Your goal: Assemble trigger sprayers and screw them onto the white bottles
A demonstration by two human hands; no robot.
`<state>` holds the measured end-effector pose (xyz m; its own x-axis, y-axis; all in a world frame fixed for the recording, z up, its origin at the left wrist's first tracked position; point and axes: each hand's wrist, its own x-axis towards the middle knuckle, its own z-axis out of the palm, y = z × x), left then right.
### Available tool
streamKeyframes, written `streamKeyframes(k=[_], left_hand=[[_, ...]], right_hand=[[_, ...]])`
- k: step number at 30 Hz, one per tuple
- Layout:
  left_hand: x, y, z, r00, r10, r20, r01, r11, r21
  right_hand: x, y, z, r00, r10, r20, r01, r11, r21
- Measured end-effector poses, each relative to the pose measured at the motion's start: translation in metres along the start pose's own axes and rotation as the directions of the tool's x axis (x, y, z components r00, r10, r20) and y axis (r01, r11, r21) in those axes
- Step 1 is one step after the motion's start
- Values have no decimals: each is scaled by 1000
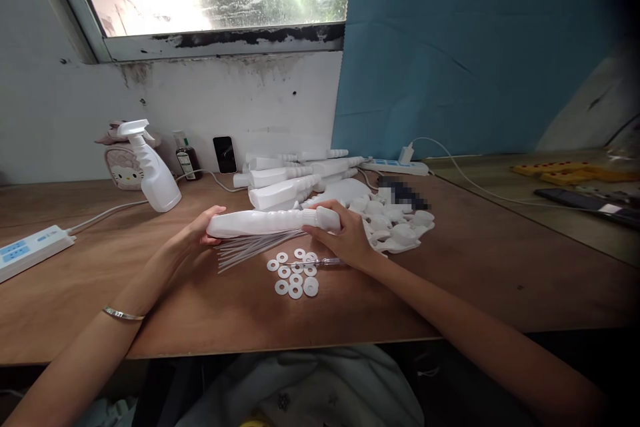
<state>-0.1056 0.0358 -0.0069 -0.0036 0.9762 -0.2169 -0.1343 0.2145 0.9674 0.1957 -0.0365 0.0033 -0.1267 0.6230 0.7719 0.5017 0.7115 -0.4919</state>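
Note:
A white spray bottle [257, 222] lies sideways in the air between my hands, above the table. My left hand [209, 223] is closed around its base end. At the other end, my right hand [350, 237] grips the white spray head [329, 218] at the neck, thumb below and fingers over the top. Thin clear tubes [250, 250] lie in a bundle just under the bottle. Several white ring washers [295, 279] are spread nearer to me, with a clear-handled screwdriver [327, 261] lying across them.
White bottles [285, 190] are piled behind my hands, with white spray heads [400, 230] heaped at right. One upright spray bottle [157, 177], a dark bottle [187, 159] and a phone [225, 154] stand at the back left. Power strips [35, 250] with cables lie on the table [200, 320].

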Motion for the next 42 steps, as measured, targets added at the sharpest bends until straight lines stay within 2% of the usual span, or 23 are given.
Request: streamKeyframes(k=[3,8,11,14,19,23,27,32,38,42], left_hand=[[-3,3,-2,995,-92,33,88,990,106],[-13,7,1,990,-84,117,67,987,149],[-14,7,3,988,-30,151,15,995,100],[-9,7,0,983,76,165,-78,997,3],[-2,6,-4,955,276,111,-255,951,-174],[-4,6,-4,942,309,133,-269,930,-250],[-8,8,-2,939,297,174,-235,923,-306],[-9,10,1,955,268,128,-216,923,-318],[-10,9,7,961,272,57,-246,927,-282],[-16,12,9,948,304,96,-267,920,-286]], right_hand=[[0,-1,0,1000,-12,3,12,1000,11],[2,-3,-3,999,-19,-43,20,1000,9],[3,-4,-5,998,16,-53,-14,1000,25],[3,-4,-5,996,73,-54,-71,997,40],[2,1,-1,979,195,-51,-190,978,90],[3,5,-1,950,301,-83,-285,944,166],[6,6,-3,940,326,-98,-297,926,234],[4,4,-3,967,236,-94,-219,962,163],[0,0,-1,997,-46,-60,51,995,83],[-2,1,1,987,-150,-51,154,984,87]])
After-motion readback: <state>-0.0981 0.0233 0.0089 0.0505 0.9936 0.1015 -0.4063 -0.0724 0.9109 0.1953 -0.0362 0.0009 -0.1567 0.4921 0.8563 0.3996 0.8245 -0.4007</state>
